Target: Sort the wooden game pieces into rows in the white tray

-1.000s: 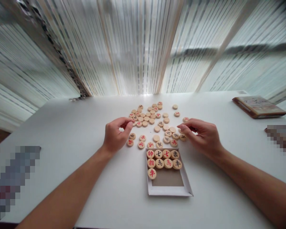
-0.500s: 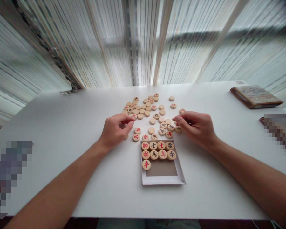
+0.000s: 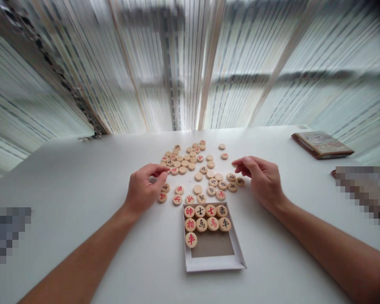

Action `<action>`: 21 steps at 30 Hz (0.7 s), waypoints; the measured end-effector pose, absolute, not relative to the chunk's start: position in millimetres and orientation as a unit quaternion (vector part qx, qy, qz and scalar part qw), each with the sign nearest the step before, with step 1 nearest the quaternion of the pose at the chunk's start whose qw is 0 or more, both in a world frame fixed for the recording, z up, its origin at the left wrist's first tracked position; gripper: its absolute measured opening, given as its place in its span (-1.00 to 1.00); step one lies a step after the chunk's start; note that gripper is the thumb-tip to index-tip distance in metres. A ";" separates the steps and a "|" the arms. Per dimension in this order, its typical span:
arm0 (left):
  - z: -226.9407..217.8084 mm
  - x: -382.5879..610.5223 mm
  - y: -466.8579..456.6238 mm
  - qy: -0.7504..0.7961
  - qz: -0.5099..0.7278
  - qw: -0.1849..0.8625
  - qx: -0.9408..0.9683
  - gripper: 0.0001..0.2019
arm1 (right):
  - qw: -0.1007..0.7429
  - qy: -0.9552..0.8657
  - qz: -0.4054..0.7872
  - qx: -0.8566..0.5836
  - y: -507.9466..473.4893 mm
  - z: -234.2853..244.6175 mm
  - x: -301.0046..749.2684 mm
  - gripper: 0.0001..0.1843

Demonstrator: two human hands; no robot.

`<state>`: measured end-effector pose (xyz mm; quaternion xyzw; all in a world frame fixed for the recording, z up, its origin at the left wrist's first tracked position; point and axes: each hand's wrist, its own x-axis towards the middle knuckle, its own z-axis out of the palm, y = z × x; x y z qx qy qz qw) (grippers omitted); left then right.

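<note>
Many round wooden Chinese chess pieces [image 3: 185, 164] lie loosely on the white table, some showing red or black characters, others blank. My left hand [image 3: 147, 185] is at the left edge of this spread, thumb and index finger apart, fingertips beside a red-marked piece [image 3: 174, 170]. On the right, my right hand [image 3: 262, 177] has its fingers stretched out, their tips at a piece [image 3: 234, 163] mostly hidden beneath them. Between my forearms a shallow white box [image 3: 215, 265] holds two full rows of pieces and a single red piece [image 3: 191, 240] starting a third row.
A flat boxed item [image 3: 323, 144] lies at the back right, with a partly blurred-out object [image 3: 361, 190] nearer me. Another pixelated object [image 3: 9, 236] is at the left. Striped blinds [image 3: 190, 63] hang behind the table [image 3: 82, 185].
The view has tilted up. My left hand has shifted slightly left, uncovering two pieces below it. My right hand has moved away from the near pieces towards a farther one, its fingers straighter.
</note>
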<state>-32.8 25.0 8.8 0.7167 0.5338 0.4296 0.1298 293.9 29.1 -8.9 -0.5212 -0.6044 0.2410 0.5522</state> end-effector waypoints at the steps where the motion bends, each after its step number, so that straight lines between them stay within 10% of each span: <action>1: 9.4 -34.1 26.0 0.537 0.435 0.119 0.713 -0.83 | 0.559 -0.601 0.233 -0.522 31.8 -9.1 295.1 -0.58; 12: 7.0 -36.4 31.9 0.559 0.439 0.083 0.698 -0.81 | 0.491 -0.675 0.190 -0.518 27.6 -7.2 293.7 -0.78; 21: 7.2 -22.4 26.5 0.512 0.429 0.079 0.740 -0.81 | 0.335 -0.855 0.078 -0.388 18.3 -3.6 263.5 -0.56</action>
